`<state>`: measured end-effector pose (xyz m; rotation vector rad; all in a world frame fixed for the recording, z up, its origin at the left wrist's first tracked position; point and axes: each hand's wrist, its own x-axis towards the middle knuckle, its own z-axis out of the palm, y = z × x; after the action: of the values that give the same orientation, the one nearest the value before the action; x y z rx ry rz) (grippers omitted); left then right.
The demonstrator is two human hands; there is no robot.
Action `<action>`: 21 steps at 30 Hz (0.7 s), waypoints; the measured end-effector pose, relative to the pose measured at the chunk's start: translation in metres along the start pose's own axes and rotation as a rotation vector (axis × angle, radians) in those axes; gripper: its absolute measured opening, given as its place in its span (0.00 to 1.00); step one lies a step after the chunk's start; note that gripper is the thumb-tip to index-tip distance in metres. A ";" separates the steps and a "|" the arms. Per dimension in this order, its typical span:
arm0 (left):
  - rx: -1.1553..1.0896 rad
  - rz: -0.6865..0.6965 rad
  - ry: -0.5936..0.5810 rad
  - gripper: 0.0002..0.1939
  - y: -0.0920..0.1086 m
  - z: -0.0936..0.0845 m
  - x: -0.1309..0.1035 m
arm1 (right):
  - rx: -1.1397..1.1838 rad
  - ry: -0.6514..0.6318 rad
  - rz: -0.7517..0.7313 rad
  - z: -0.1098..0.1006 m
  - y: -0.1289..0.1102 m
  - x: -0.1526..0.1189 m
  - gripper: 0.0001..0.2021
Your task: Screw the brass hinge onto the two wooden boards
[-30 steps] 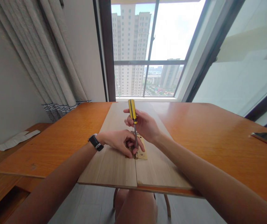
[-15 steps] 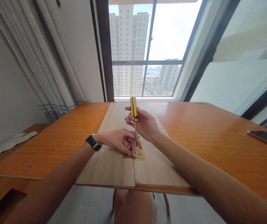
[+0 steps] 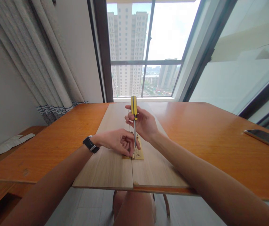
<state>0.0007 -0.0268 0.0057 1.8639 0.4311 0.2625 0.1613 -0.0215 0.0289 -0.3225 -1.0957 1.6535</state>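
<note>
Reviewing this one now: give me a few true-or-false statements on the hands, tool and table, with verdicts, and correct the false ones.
1. The right hand holds a screwdriver, handle up. True.
2. The screwdriver's handle is red. False: it is yellow and black.
3. A hinge spans the seam between two boards. True.
4. The left hand lies flat, far from the hinge. False: the left hand is at the hinge, its fingers curled.
5. A phone lies on the table, off to the right. True.
6. Both wrists wear watches. False: only the left wrist has a watch.
</note>
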 end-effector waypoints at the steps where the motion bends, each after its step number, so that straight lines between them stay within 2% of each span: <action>1: -0.007 -0.006 -0.013 0.18 0.000 -0.001 0.000 | 0.000 0.004 0.000 0.000 0.000 0.000 0.13; 9: -0.083 -0.083 -0.097 0.27 0.000 -0.007 -0.004 | -0.010 0.030 0.018 0.001 -0.002 0.000 0.12; 13: -0.086 -0.097 -0.113 0.26 0.002 -0.010 -0.006 | 0.009 0.045 0.018 0.002 -0.003 0.000 0.11; 21: -0.053 -0.097 0.029 0.23 -0.001 -0.006 -0.002 | 0.060 0.040 0.013 0.002 -0.002 0.000 0.11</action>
<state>-0.0036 -0.0227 0.0066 1.7840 0.5282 0.2335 0.1610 -0.0222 0.0321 -0.3230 -1.0141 1.6813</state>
